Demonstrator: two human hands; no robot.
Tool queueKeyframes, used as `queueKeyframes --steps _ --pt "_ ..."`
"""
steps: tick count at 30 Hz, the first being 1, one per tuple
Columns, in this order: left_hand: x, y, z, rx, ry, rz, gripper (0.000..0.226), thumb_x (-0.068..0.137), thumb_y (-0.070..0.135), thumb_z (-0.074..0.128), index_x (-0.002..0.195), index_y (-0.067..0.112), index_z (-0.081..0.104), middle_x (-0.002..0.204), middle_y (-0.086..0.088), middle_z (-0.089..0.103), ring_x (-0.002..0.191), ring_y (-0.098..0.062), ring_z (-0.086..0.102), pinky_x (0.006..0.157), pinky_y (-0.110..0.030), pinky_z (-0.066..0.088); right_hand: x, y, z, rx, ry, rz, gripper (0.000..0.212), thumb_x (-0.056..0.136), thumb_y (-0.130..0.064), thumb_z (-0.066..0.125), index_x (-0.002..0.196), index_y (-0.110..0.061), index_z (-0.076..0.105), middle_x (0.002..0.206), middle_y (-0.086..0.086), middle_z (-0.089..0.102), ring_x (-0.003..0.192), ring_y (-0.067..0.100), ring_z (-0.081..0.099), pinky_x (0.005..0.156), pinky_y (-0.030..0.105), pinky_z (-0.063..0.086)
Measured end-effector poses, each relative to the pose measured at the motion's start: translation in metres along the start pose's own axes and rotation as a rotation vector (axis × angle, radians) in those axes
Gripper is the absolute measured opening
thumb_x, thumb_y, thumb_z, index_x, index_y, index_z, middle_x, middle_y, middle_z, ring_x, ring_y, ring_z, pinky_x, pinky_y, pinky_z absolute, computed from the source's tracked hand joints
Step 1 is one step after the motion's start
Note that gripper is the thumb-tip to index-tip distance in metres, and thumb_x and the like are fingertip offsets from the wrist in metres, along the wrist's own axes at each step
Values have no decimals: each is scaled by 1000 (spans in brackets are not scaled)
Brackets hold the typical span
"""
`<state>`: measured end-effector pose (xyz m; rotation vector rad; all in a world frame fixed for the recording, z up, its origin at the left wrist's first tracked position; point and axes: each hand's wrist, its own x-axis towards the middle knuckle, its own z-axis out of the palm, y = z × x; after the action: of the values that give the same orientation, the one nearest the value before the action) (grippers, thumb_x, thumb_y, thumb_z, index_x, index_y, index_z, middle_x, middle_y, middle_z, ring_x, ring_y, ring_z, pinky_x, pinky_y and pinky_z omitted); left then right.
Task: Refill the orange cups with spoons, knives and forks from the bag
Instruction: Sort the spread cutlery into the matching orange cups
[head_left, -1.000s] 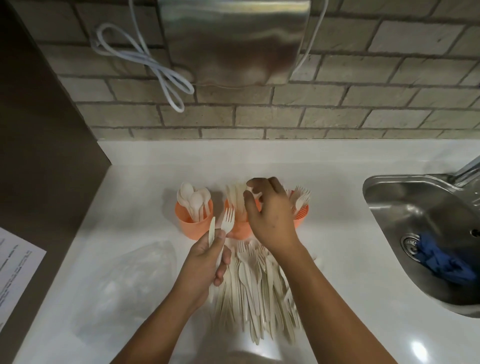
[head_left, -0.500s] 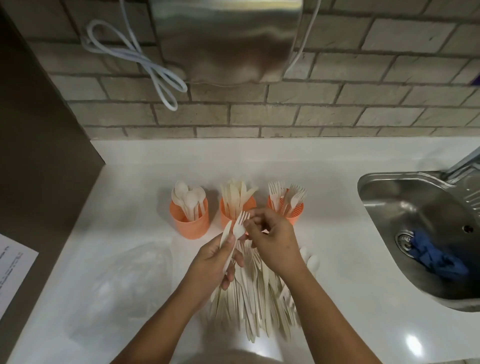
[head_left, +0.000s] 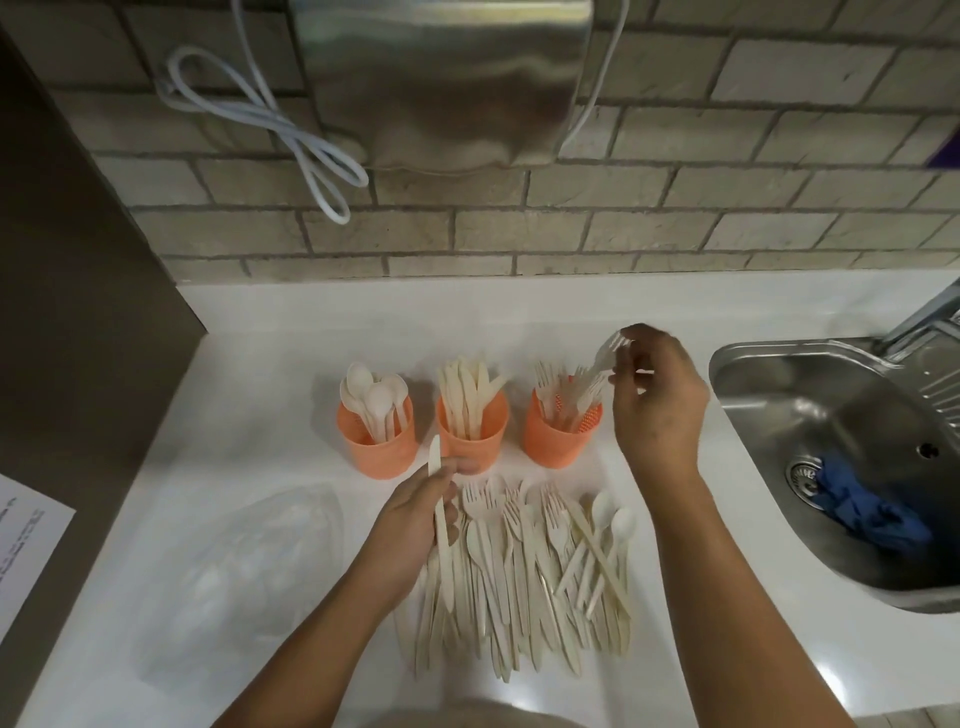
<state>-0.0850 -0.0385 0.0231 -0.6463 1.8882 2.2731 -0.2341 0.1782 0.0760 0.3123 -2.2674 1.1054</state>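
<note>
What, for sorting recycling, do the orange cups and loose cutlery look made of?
Orange cups: probably moulded plastic, matte, uniform colour with dotted texture. Loose cutlery: pale cream, matte, thin moulded shapes; likely plastic or bioplastic, possibly wood fibre.

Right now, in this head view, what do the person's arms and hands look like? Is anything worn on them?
Both arms are bare as far as the frame shows. No sleeve appears on the left forearm or the right forearm. The left hand and the right hand wear no gloves. I see no watch, bracelet or ring, though small marks would be too blurred to tell.
</note>
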Motion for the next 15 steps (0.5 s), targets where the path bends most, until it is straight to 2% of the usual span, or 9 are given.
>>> queueKeyframes --steps 3,5,6,7,9,11,13,15 --pt "2 3 -2 171 -48 124 25 108 31 51 118 36 73 79 -7 57 73 -19 57 75 -42 52 -14 6 8 -138 -139 -35 22 93 -2 63 108 -14 73 108 7 64 92 28 62 81 33 50" --pt "5 6 -4 231 -41 214 21 102 31 63 120 39 70 86 -5 63 75 -17 60 73 -41 54 -27 -6 9 -174 -105 -65 18 92 -12 66 107 -17 75 110 7 59 97 28 53 86 33 43" --pt "5 8 -4 234 -22 248 24 98 30 69 120 39 68 87 0 66 74 -15 61 70 -37 54 -33 -17 9 -115 -104 -66 14 94 -17 68 105 -19 76 106 4 58 95 25 53 86 32 43" --pt "6 10 -3 226 -1 271 29 93 31 75 119 40 66 86 3 68 73 -13 62 67 -34 53 -40 -30 10 -5 -155 -44 10 96 -22 69 104 -21 76 102 -2 58 92 19 55 84 29 44" --pt "8 14 -1 210 26 310 37 84 35 82 115 40 64 86 0 70 74 -16 65 70 -37 54 -53 -55 12 219 -390 29 13 98 -28 68 109 -23 73 100 -11 59 87 8 60 79 22 47" --pt "10 15 2 190 28 334 37 80 37 87 109 38 63 83 -2 68 74 -18 65 75 -39 54 -67 -69 22 305 -585 62 20 99 -25 67 119 -23 69 96 -8 62 82 9 62 72 17 46" --pt "11 15 4 156 32 343 36 76 33 87 103 37 64 81 -4 67 75 -18 65 75 -40 55 -76 -74 32 353 -628 99 19 98 -16 66 116 -21 68 78 -11 59 66 8 58 62 17 44" --pt "9 15 3 135 40 363 39 77 36 89 106 34 64 86 -3 70 81 -18 68 78 -39 57 -73 -77 37 378 -571 147 19 96 -8 66 109 -21 68 66 -14 51 60 7 52 58 20 43"
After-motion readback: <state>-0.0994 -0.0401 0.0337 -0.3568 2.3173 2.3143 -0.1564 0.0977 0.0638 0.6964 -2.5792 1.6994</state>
